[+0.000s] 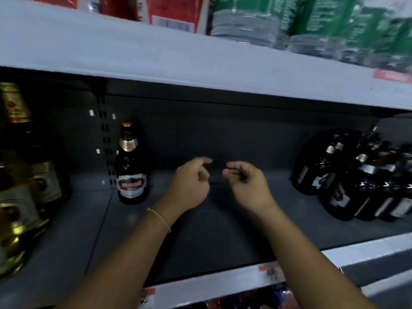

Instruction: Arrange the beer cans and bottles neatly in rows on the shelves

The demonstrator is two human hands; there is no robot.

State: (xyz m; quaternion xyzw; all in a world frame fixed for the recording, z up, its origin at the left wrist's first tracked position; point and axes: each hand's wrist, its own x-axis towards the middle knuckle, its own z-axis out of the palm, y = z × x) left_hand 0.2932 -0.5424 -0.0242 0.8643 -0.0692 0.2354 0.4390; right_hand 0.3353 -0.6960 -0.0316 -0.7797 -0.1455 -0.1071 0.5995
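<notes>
two empty hands hovering over the middle of a dark shelf, beer bottles to either side.

the left hand (189, 186) and right hand (247, 184) are hanging close together above the shelf floor (200, 237), fingers loosely curled and holding nothing, a thin band (159, 219) circling the left wrist. a lone dark beer bottle (131, 170) is standing upright to the far left of the hands, a cluster of dark bottles (361, 177) is crowding the right, and pale gold bottles (24, 188) are lining the left edge. green shrink-wrapped cans (312, 25) are sitting on the upper shelf (156, 56).
</notes>
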